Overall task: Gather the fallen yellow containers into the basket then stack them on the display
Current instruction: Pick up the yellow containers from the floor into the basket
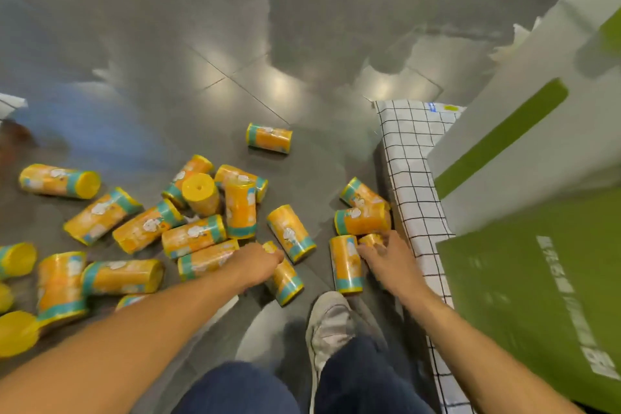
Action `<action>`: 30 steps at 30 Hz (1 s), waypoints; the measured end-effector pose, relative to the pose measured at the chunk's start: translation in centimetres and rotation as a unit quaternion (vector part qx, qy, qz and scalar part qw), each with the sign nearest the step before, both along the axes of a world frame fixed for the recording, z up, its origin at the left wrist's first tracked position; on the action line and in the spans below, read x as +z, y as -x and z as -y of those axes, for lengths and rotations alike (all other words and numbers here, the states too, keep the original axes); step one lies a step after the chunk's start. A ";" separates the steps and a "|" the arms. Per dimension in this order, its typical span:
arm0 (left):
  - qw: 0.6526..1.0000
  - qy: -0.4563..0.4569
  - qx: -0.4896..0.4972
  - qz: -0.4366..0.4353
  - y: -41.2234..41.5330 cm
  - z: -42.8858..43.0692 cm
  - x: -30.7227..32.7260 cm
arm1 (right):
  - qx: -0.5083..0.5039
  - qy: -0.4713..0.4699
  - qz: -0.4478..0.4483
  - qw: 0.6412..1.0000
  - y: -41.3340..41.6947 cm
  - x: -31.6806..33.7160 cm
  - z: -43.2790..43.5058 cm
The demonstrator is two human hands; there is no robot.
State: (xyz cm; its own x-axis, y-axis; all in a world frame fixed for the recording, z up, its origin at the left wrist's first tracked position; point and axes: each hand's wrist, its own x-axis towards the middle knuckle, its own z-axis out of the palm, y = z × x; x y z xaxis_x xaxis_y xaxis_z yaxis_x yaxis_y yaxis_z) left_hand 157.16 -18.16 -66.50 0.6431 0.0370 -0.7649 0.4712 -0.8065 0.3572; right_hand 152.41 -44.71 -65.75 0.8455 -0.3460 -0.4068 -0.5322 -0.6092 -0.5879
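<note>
Many yellow containers are seen scattered on their sides across the grey tiled floor (235, 44), most of them in a loose heap left of centre, with one lone container (268, 138) lying apart further away. The left hand (260, 260) is reached down and forward, the forearm stretched diagonally from the lower left, and its fingers (277, 257) are curled over the upper end of a container (285, 279) lying on the floor in front of the grey shoe (331, 323). The near end of that container shows below the hand; whether the grip is fully closed cannot be told, since the fingertips are hidden behind the knuckles.

The right hand (386, 257) is extended from the lower right, palm down, wrist bent slightly. Its fingers are wrapped narrowly around a small part of a container (371, 240), of which only the yellow end is visible above the knuckles. An upright-looking container (346, 264) is touched by the thumb side of this hand, and two more containers (363, 212) lie just beyond the fingertips, against the checked white fabric (413, 178) at the base of the green and white display (537, 178). Dark trouser legs (302, 390) are visible at the bottom edge. No basket can be made out with certainty.
</note>
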 end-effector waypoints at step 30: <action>0.994 -0.061 0.081 -0.031 -1.9 4.2 -7.5 | 0.119 0.340 -0.128 0.924 -1.2 -10.0 1.3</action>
State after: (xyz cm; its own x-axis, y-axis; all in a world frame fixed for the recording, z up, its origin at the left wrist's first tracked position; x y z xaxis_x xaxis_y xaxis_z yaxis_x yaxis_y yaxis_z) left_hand 159.05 -22.33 -73.96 0.5725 0.2317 -0.7865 0.6172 -0.7532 0.2274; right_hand 153.58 -46.00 -75.77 0.8367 -0.4123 -0.3604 -0.4044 -0.9090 0.1010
